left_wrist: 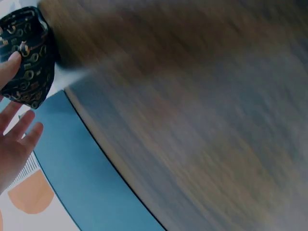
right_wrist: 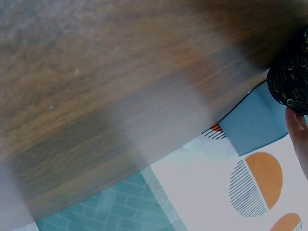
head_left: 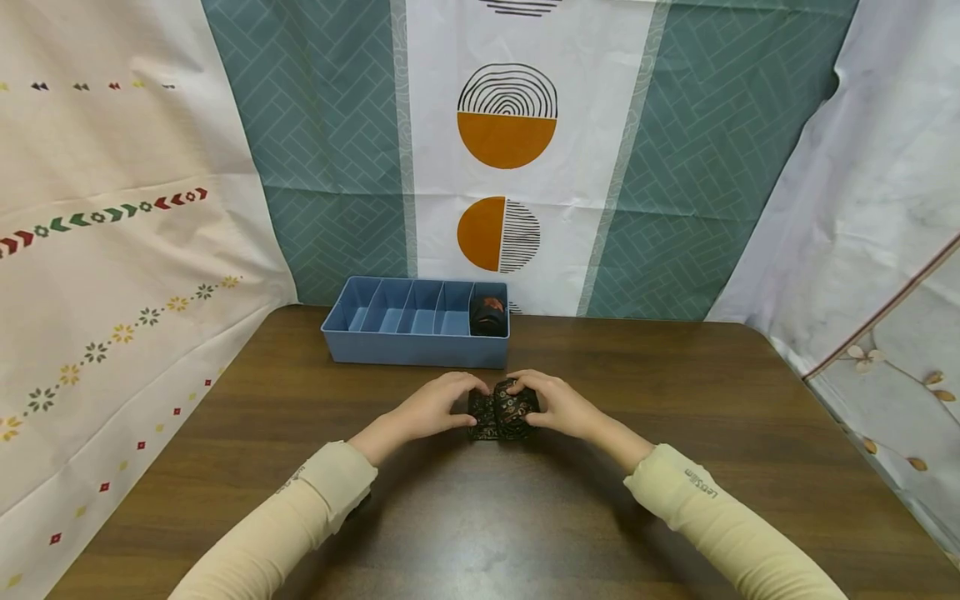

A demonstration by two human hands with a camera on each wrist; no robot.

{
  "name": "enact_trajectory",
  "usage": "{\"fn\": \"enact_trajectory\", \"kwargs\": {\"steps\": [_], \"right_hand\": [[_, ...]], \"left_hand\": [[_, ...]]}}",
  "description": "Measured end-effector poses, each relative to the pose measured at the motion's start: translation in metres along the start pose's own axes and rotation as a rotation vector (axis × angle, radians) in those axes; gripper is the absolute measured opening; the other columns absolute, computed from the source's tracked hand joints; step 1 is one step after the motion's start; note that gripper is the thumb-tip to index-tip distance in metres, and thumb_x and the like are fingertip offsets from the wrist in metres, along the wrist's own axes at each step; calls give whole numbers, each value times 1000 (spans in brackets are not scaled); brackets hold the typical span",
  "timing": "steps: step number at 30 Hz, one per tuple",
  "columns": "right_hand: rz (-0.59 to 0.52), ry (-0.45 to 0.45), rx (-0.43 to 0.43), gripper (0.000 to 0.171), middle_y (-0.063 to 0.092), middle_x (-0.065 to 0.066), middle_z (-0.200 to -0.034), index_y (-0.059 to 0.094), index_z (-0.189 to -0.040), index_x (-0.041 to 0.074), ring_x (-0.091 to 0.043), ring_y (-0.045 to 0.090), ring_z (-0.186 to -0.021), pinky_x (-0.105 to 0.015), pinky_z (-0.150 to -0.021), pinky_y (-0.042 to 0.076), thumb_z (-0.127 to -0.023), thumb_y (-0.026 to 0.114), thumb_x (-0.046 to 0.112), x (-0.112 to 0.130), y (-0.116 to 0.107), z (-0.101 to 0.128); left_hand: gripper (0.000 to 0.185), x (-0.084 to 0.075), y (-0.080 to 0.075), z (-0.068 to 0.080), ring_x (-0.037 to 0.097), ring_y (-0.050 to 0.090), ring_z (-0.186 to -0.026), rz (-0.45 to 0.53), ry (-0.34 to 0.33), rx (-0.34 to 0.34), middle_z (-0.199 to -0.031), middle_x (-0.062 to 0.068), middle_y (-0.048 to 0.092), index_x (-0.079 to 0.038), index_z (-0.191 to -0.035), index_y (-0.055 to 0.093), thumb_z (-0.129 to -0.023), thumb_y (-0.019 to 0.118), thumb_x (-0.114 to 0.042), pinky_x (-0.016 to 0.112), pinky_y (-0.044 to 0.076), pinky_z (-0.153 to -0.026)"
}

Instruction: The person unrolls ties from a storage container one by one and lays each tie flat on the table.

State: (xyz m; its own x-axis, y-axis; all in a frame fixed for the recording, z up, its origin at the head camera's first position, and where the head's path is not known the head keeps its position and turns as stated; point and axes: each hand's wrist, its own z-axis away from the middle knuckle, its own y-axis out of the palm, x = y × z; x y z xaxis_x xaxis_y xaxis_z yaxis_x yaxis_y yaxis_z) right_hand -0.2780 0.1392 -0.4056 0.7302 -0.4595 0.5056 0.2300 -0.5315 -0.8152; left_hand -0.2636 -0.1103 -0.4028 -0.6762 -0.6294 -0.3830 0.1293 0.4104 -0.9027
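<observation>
Both hands meet at the middle of a brown wooden table (head_left: 480, 517) on a small roll of black cloth with a gold pattern (head_left: 501, 412). My left hand (head_left: 438, 406) curls over its left end and my right hand (head_left: 553, 403) curls over its right end. In the left wrist view the patterned cloth (left_wrist: 30, 57) shows at the top left with fingertips (left_wrist: 10, 65) on it. The right wrist view catches an edge of the cloth (right_wrist: 293, 72) and part of a finger (right_wrist: 298, 132).
A blue divided tray (head_left: 417, 349) stands just behind the hands, with another dark rolled cloth (head_left: 488, 315) in its rightmost compartment. Patterned sheets hang behind and at both sides of the table. Bare tabletop lies left, right and in front of the hands.
</observation>
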Motion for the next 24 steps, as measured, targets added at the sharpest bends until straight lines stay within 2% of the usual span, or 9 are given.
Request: {"fn": "enact_trajectory", "kwargs": {"steps": [6, 14, 19, 24], "right_hand": [[9, 2, 10, 48, 55, -16, -130, 55, -121, 4, -31, 52, -122, -47, -98, 46, -77, 70, -4, -1, -2, 2], [61, -7, 80, 51, 52, -15, -131, 54, -130, 7, -32, 52, -121, -47, -96, 47, -81, 69, 2, -1, -7, 3], [88, -7, 110, 52, 51, -15, -132, 53, -132, 8, -30, 53, -119, -47, -96, 47, -83, 68, 5, -2, -10, 2], [125, -26, 122, 49, 38, -18, -145, 54, -129, 6, -33, 44, -130, -47, -100, 44, -83, 69, 4, -3, -11, 2]], "left_hand": [[30, 4, -4, 2, 23, 56, -115, -120, 30, 72, -117, 4, 64, -10, -114, 64, -86, 69, -20, 40, 45, -99], [31, 6, -3, 6, 22, 59, -112, -242, 77, 95, -115, 4, 65, -11, -115, 67, -86, 69, -21, 38, 49, -95], [30, 6, -2, 7, 26, 54, -122, -285, 84, 137, -119, 4, 66, -13, -117, 67, -88, 66, -19, 41, 45, -101], [30, 5, -2, 8, 25, 56, -121, -295, 64, 210, -120, 4, 66, -14, -118, 67, -89, 61, -11, 42, 46, -100]]}}
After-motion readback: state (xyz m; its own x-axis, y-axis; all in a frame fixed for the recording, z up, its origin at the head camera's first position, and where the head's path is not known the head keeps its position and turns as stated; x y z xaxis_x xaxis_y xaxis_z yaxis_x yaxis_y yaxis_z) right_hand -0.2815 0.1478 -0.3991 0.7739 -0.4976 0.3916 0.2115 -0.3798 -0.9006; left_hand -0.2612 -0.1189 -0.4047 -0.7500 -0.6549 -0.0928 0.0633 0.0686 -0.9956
